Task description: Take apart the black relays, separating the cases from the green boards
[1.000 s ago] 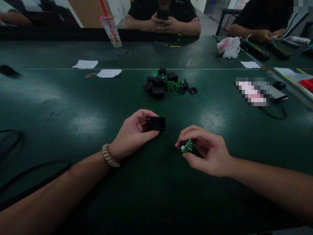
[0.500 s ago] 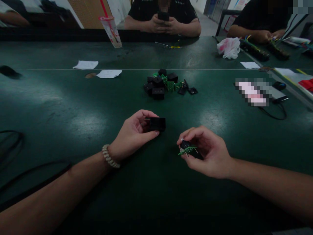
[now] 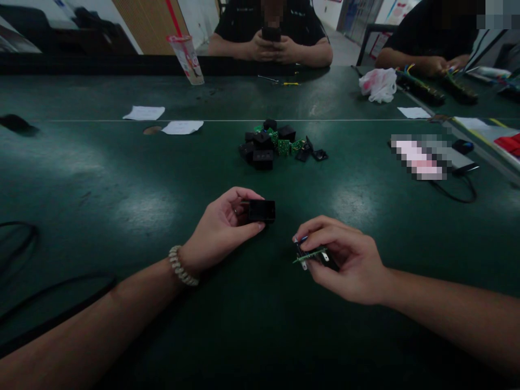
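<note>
My left hand point(image 3: 227, 222) grips a small black plastic case point(image 3: 262, 210) between thumb and fingers, its open hollow side facing me. To the right and slightly nearer, my right hand point(image 3: 345, 254) pinches a green circuit board point(image 3: 309, 255) by its edges. Metal prongs stick out below the board, and dark components sit on top, partly covered by my fingers. The case and the board are apart, both held above the green table. Beyond my hands lies a pile of black plastic cases point(image 3: 263, 158) and green circuit boards point(image 3: 284, 147).
Papers point(image 3: 182, 127) lie at the back left, near a cup with a red straw point(image 3: 187, 62). A plastic bag point(image 3: 377, 85) and a blurred-out phone-like item point(image 3: 418, 158) are at the right. Black cables point(image 3: 57, 287) run along the left. Two people sit across the table.
My right hand has turned the circuit board, so its metal prongs now show underneath. My left hand holds the case much as before. The whole view has shifted slightly.
</note>
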A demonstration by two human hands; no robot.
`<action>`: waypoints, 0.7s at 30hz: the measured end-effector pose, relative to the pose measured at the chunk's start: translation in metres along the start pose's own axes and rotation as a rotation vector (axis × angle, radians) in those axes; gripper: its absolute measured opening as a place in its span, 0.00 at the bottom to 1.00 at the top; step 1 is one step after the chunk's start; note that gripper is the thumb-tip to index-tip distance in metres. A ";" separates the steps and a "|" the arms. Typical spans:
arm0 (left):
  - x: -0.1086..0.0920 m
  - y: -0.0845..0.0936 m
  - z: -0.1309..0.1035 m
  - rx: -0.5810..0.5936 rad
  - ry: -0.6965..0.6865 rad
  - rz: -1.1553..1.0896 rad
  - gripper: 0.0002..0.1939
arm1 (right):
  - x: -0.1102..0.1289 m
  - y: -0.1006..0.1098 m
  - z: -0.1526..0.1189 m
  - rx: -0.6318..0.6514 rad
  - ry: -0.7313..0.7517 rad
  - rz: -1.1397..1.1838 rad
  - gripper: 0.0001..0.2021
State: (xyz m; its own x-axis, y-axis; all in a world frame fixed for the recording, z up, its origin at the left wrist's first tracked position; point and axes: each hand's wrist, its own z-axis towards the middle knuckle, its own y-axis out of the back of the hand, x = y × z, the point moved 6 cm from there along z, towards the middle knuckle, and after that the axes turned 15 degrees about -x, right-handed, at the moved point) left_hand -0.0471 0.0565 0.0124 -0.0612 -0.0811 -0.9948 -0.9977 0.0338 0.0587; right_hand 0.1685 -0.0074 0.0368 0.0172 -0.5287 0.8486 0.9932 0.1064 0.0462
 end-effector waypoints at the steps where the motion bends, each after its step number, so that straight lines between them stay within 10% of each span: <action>1: 0.000 0.000 0.000 -0.002 -0.001 -0.002 0.24 | 0.000 0.000 0.000 0.004 0.000 0.000 0.16; 21: 0.000 -0.001 0.001 -0.010 -0.009 -0.003 0.24 | -0.001 0.001 -0.002 0.044 -0.048 0.042 0.17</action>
State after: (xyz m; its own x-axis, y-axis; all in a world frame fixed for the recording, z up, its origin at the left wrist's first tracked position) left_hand -0.0464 0.0570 0.0119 -0.0582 -0.0723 -0.9957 -0.9981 0.0234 0.0567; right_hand 0.1699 -0.0086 0.0346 0.0518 -0.4818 0.8748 0.9857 0.1652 0.0326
